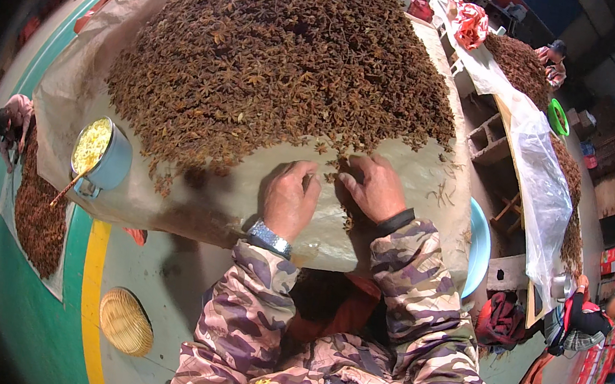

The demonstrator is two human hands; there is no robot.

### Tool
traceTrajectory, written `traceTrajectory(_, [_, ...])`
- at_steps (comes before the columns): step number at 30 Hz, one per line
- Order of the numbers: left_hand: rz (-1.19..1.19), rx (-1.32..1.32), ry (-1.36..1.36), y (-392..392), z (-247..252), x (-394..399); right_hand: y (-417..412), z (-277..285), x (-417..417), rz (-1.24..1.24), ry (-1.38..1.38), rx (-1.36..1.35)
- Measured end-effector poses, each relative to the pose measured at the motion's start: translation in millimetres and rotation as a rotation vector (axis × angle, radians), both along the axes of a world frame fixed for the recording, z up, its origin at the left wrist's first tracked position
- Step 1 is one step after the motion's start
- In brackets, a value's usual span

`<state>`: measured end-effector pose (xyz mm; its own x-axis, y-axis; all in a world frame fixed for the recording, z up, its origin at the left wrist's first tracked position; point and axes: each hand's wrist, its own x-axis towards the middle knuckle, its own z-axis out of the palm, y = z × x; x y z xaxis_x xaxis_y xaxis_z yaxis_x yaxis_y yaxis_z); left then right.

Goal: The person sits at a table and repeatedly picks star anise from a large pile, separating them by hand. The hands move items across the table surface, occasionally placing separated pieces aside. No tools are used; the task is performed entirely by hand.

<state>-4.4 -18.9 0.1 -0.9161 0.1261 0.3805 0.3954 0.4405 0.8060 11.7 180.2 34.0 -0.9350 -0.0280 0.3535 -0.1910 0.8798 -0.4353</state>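
Note:
A large heap of dried star anise (300, 60) covers most of the plastic-sheeted table (215, 198) before me. My left hand (293, 196), with a metal-banded watch (270, 237) at its wrist, rests low over the bare sheet just short of the heap. Its fingers curl downward, and their tips are hidden. Beside it, my right hand (376, 188) reaches to the heap's near edge. Its thumb and forefinger are at a few loose star anise pods (332, 176); whether it grips one is unclear. More stray pods (348, 219) lie on the sheet beside the right wrist.
A blue-sided pot (115, 156) of yellowish food, with a utensil, stands at the table's left. A light-blue basin (478, 248) sits by the right edge, and a woven basket (126, 321) on the floor. People (13, 116) work at other star anise piles (40, 213) on both sides.

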Motion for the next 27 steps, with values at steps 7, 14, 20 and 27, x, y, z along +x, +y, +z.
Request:
traceTrajectory(7, [-0.019,0.034,-0.064,3.2,-0.3,-3.6,0.9,-25.5,-22.5,0.093,0.015,0.011])
traceTrajectory(14, [-0.057,-0.137,-0.024,-2.2,-0.1,-4.3,9.1,3.1,4.0,0.251,-0.207,0.032])
traceTrajectory(20, [-0.221,-0.250,0.168,21.0,-13.1,4.6,12.6,-10.3,-36.8,-0.026,0.080,-0.042])
traceTrajectory(27, [-0.387,0.041,-0.192,21.1,0.2,15.2,14.4,-16.5,-32.4,0.135,-0.095,0.160])
